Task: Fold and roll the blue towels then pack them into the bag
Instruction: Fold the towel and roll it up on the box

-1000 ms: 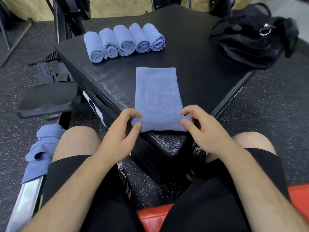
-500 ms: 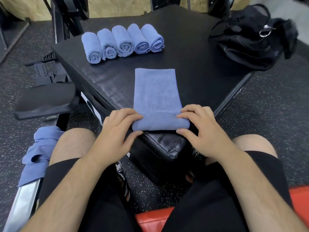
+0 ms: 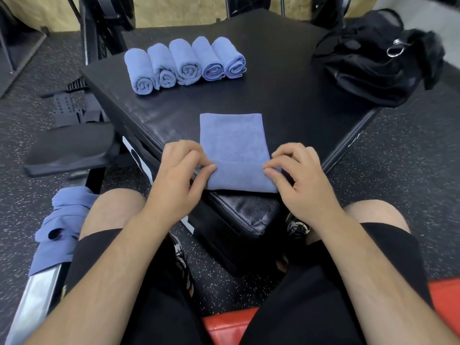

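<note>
The left hand (image 3: 183, 170) and right hand (image 3: 297, 173), fingers curled, pinch the blue towel's (image 3: 234, 143) rolled near end between them; the rest lies flat beyond the fingertips.

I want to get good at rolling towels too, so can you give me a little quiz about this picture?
1. How many rolled towels lie in the row on the black mat?
2. True or false: the bag sits to the left of the rolled towels.
3. Where do the left hand and right hand pinch the flat towel? A) at its near end, B) at its far end, C) in its middle.

Key: 1) five. 2) False, it sits to their right. 3) A.
</note>
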